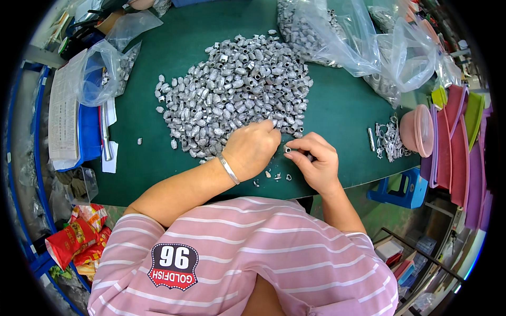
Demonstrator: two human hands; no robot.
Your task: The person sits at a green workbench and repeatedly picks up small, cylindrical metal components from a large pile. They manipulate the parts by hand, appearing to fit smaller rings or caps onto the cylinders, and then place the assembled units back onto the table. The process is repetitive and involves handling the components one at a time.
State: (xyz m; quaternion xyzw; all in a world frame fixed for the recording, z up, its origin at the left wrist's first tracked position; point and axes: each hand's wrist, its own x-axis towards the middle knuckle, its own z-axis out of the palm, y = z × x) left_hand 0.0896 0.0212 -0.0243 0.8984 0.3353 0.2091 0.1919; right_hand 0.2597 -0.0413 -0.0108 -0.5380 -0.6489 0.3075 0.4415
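In front of me a big heap of small grey hollow metal pieces [237,89] covers the middle of the green table [137,174]. At its near edge is my left hand [253,147], closed, a silver bangle on the wrist; what its curled fingers hold is hidden. Just to the right, my right hand [319,160] pinches one small hollow metal piece [287,149] between thumb and forefinger, its round opening showing. Darker bits show in the curl of its other fingers, too small to name. Small scraps [278,176] lie on the table below my hands.
Clear plastic bags [358,42] with more grey pieces stand at the back right. Loose metal parts [390,139] lie beside a pink tub [417,129] at the right. Papers [66,105] on a blue tray and another bag [103,73] sit left. A blue stool [400,189] stands below the table edge.
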